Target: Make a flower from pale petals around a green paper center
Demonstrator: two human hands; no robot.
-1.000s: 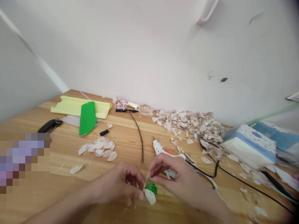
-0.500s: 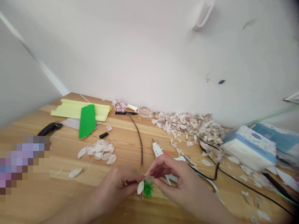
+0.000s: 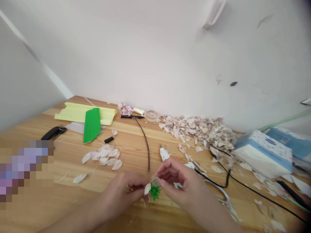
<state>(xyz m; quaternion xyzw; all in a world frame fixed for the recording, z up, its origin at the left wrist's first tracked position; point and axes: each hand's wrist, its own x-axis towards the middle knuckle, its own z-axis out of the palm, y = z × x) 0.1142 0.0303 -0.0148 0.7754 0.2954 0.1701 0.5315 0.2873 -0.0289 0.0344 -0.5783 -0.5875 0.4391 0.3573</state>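
Low in the middle, my left hand (image 3: 125,192) is closed in a pinch around the base of a small handmade flower. The flower has a green fringed centre (image 3: 155,193) with a pale petal (image 3: 147,189) on its left side. The fingertips of my right hand (image 3: 181,181) are closed on another greyish petal (image 3: 155,182), which touches the upper edge of the green fringe. The flower's base is hidden behind my left fingers. Just beyond my right hand lies a white glue gun (image 3: 164,153), partly covered by that hand.
A small petal pile (image 3: 104,154) lies left, a larger heap (image 3: 199,129) along the wall. A brown twig (image 3: 147,145), green paper (image 3: 92,125), yellow paper (image 3: 73,112), black marker (image 3: 131,116), tissue pack (image 3: 266,153), scissors (image 3: 224,194) and black cable (image 3: 257,189) surround my hands.
The camera view has shifted slightly. The petal in my right fingers now stands a little higher and shows more of its face over the green fringe. Both hands keep their pinches.
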